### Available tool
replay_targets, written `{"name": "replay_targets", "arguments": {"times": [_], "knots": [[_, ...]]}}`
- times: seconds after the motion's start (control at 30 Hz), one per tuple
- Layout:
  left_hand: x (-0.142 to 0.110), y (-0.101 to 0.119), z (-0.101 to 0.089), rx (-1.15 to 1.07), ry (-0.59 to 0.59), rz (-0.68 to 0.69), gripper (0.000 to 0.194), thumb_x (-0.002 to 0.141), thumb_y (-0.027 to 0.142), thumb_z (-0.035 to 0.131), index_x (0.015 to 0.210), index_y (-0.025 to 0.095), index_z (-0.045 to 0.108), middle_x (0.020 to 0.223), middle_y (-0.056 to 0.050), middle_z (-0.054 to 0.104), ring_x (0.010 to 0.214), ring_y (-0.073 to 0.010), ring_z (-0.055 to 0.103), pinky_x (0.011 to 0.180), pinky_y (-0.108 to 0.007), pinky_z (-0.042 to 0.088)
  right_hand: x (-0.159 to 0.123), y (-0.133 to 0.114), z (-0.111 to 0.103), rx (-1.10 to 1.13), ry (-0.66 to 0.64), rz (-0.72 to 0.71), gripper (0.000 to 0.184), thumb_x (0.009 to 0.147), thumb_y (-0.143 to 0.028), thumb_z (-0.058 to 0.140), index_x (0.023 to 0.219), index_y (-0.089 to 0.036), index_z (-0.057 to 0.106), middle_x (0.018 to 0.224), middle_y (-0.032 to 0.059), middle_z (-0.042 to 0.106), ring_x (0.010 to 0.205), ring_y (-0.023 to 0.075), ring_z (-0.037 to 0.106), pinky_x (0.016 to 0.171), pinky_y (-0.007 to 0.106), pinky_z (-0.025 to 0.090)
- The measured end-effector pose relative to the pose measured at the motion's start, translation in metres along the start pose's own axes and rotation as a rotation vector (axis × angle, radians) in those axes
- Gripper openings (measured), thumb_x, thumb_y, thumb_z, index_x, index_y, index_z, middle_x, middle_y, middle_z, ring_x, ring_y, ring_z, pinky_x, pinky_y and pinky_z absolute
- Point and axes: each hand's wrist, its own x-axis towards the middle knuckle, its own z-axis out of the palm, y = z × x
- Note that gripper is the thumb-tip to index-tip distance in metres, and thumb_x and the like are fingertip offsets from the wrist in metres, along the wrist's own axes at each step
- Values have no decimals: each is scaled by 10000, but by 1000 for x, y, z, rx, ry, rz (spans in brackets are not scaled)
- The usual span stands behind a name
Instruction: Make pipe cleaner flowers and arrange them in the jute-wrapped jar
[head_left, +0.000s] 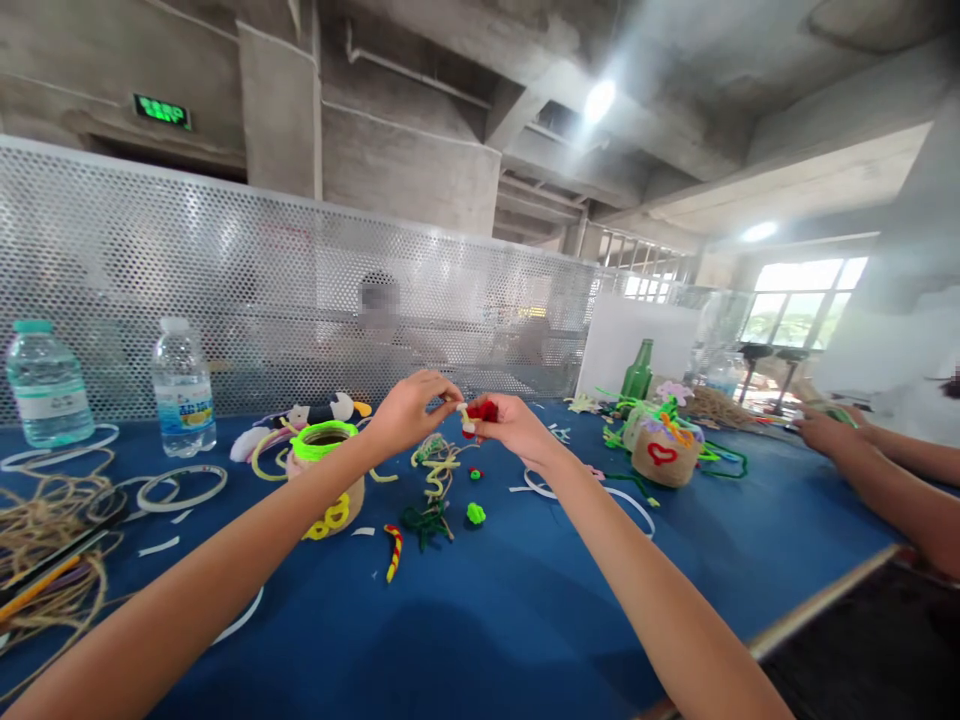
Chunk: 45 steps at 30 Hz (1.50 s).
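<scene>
Above the middle of the blue table, my two hands meet at a small red and cream fuzzy pipe-cleaner piece (482, 411). My left hand (417, 408) pinches its pale end between thumb and fingertips. From the other side, my right hand (516, 430) grips the red part, and its fingers cover some of it. Below them lie a bright green pipe-cleaner ball (475, 514), a red and yellow twisted pipe cleaner (393, 553) and dark green pipe-cleaner strands (426, 522). Partly behind my left forearm stands a twine-wrapped jar (350, 505) with a neon green rim and yellow loops.
Two water bottles (184, 400) stand at the left, near tangled twine (45, 540) and tape rings (182, 488). At the right sit a twine-wrapped jar with a red heart (663, 455) and a green bottle (638, 372). Another person's hands (829, 425) work there. A perforated metal screen (285, 290) runs behind.
</scene>
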Motion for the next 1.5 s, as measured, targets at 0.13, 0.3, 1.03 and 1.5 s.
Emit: {"name": "replay_targets", "arguments": {"times": [0.13,0.3,1.03,1.5], "knots": [[-2,-2,8,-92,104,-175,108,829,227,568,778,159,635,749,-22,647,716,-126,565,693,-257,445,-2,-6,5,63,45,-79,298,625,-238,742,805,-195,509,697,-41,566,606,91,539,580,243,446],[-7,-2,31,-391,60,-461,202,824,288,548,716,131,616,632,-8,623,584,-102,533,555,-214,421,-2,-10,10,41,122,-162,310,646,-327,733,885,-204,578,716,-14,600,612,115,549,622,283,480],[-3,8,-2,590,-96,212,133,920,158,440,900,172,571,886,-47,557,770,-143,532,641,-247,437,-2,-7,2,-622,156,-380,171,776,-66,487,729,-192,593,746,26,635,716,166,585,687,279,426],[-5,-4,2,245,-124,23,195,946,212,382,861,153,547,872,-48,544,786,-154,556,651,-246,443,-2,2,14,-765,207,-471,107,778,-92,515,793,-183,569,841,57,575,745,177,554,696,294,432]]}}
